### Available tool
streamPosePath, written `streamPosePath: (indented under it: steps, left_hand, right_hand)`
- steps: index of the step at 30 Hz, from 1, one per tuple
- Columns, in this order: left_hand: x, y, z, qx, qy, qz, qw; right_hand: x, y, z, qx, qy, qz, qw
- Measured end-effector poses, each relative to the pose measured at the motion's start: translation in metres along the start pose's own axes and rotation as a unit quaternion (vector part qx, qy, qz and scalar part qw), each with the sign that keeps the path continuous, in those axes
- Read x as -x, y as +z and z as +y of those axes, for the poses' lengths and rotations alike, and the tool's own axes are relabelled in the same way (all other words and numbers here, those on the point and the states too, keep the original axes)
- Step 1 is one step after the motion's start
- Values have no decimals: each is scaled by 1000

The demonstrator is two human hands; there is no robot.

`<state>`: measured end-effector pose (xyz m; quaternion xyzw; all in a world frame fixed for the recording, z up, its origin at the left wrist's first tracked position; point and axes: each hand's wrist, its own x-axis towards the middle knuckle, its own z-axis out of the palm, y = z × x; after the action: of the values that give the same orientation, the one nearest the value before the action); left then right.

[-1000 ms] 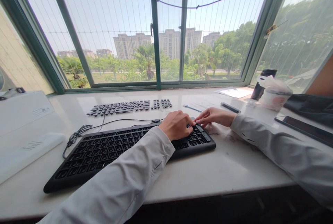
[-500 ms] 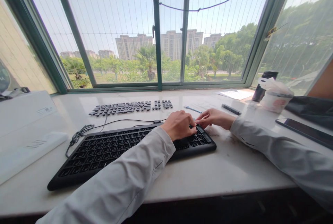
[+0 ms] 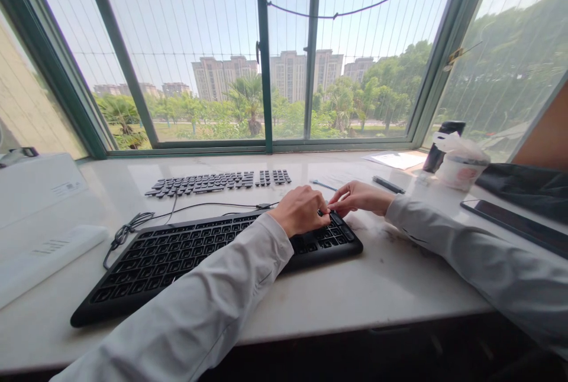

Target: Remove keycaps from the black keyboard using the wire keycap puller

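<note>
A black keyboard lies slanted on the pale counter, its key wells bare over most of the surface. My left hand is bent over the keyboard's upper right part, fingers curled and closed. Meeting it at the far right corner is my right hand, thumb and fingers pinched together. The fingertips of both hands touch or nearly touch; whatever is between them is too small and hidden to make out. Behind the keyboard, loose black keycaps are laid out in keyboard order.
A coiled black cable lies at the keyboard's left. Beyond my hands are a thin blue tool and a black pen. To the right sit a phone and a bagged cup. A white box stands left.
The whole view has shifted slightly, so everything sits a little further left. Both hands stay together at the same keyboard corner, with only slight finger movement.
</note>
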<state>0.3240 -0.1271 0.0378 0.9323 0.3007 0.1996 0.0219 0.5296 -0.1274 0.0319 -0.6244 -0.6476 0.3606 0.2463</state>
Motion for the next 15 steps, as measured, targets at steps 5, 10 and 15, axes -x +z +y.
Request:
streamPosePath:
  steps: [5,10,15]
  left_hand:
    - [0,-1,1,-9,5,-5,1000]
    - [-2,0,3,-30,14,-17,999]
    - [1,2,1,-36,25,-3,999]
  right_hand:
    - [-1,0,-1,1,1,-3,1000]
    - [-5,1,6,-29,-20,-8,999]
    - [-5,-1,8,-12,-25,-27,999]
